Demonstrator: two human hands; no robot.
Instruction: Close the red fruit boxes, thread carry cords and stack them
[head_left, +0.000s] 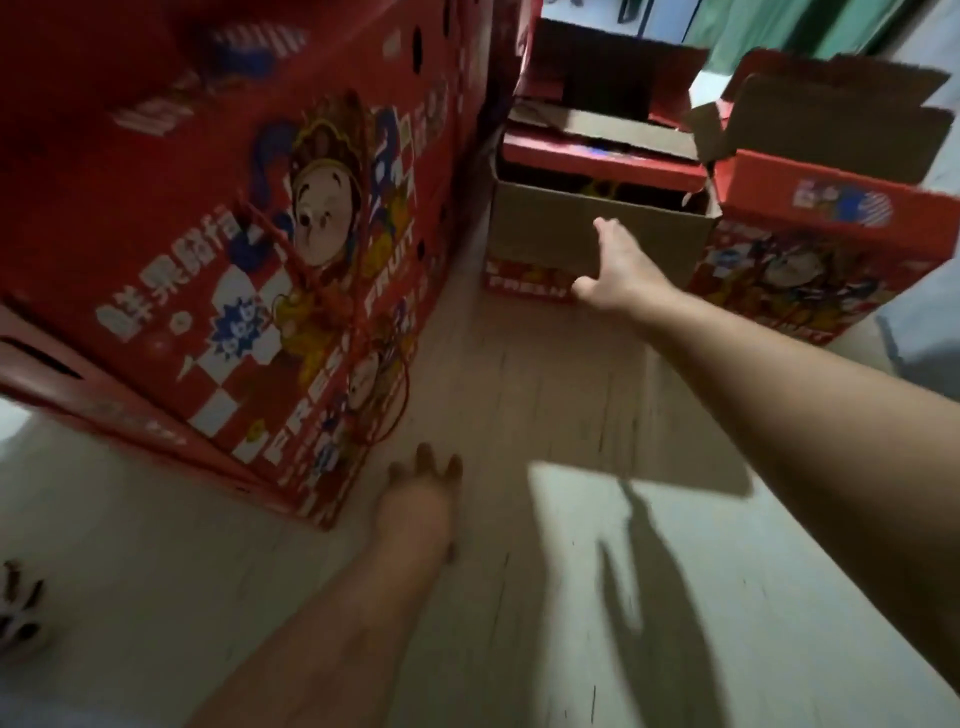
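My right hand (618, 270) reaches far, fingers straight, touching the hanging brown flap (597, 234) of the open box (524, 280); it holds nothing. My left hand (421, 499), blurred, looks spread and empty near the closed box (249, 218) on my left. Shoving the flap carelessly could crease it or push the box against its right neighbour (810, 260).

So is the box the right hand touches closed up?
No, the box under the right hand is open, its brown flap hanging down the front.

closed box (234, 218): red, cartoon print, white checks | floor (545, 395): pale wood
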